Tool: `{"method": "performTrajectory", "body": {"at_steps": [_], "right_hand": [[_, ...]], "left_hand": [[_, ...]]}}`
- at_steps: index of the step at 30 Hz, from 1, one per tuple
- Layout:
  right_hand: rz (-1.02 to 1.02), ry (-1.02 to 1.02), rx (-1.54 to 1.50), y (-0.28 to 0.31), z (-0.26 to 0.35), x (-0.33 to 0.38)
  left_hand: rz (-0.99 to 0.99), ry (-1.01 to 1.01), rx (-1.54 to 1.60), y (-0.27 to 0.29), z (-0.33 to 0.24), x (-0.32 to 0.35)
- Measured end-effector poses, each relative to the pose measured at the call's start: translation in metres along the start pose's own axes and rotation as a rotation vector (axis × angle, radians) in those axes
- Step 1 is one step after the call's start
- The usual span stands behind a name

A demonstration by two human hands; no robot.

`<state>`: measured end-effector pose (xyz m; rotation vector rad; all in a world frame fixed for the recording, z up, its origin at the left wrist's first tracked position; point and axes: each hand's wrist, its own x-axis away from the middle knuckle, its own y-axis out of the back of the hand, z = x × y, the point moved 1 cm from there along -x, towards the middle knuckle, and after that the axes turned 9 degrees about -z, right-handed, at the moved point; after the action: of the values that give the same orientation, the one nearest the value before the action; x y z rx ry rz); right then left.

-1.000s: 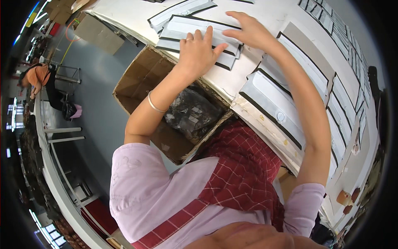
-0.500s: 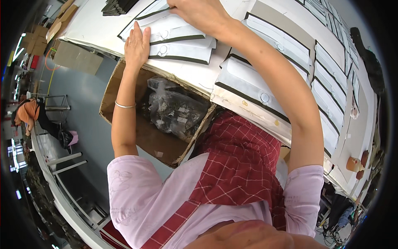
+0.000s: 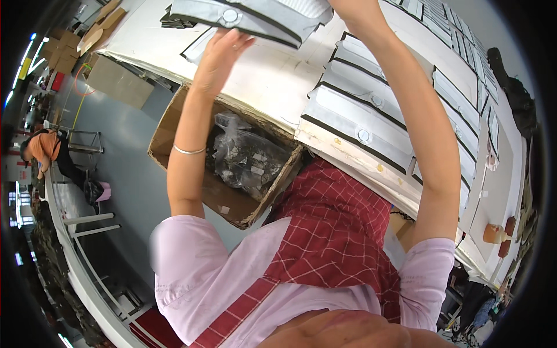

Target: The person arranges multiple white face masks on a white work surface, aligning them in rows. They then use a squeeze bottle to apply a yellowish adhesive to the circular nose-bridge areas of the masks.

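Observation:
Raised above the table at the top edge is a stack of light grey panels (image 3: 255,16) with black edging and a round ring mark, partly cut off by the frame. My left hand (image 3: 223,61) is at its near edge, fingers bent and partly hidden under the black trim, gripping it. Close to the stack's right end is my right hand (image 3: 355,13); its fingers run past the top of the picture. Beneath the raised stack, the corner of another black-edged panel (image 3: 197,47) lies on the white table (image 3: 261,78).
Similar panels (image 3: 354,130) lie in overlapping rows on the right. Below the table edge stands an open cardboard box (image 3: 194,182) holding a clear plastic bag (image 3: 246,153). A dark stack (image 3: 177,22) sits at far left. Another person (image 3: 46,148) bends over at the left.
The panels that lay under my hands are now lifted off the table and moved away from me. My left hand has gone from flat to bent fingers; my right hand has shifted right.

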<state>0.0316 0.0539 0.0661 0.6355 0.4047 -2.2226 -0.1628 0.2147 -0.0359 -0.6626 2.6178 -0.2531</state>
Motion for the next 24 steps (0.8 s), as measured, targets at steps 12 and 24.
{"method": "performTrajectory", "body": {"at_steps": [12,24], "right_hand": [[-0.093,0.049,0.021,0.046,0.092,-0.006],[0.055,-0.605,0.389,0.198,-0.012,-0.018]], "left_hand": [[-0.963,-0.113,-0.428,0.134,0.004,-0.022],[-0.416,0.367,0.1,0.141,-0.018,0.027]]}}
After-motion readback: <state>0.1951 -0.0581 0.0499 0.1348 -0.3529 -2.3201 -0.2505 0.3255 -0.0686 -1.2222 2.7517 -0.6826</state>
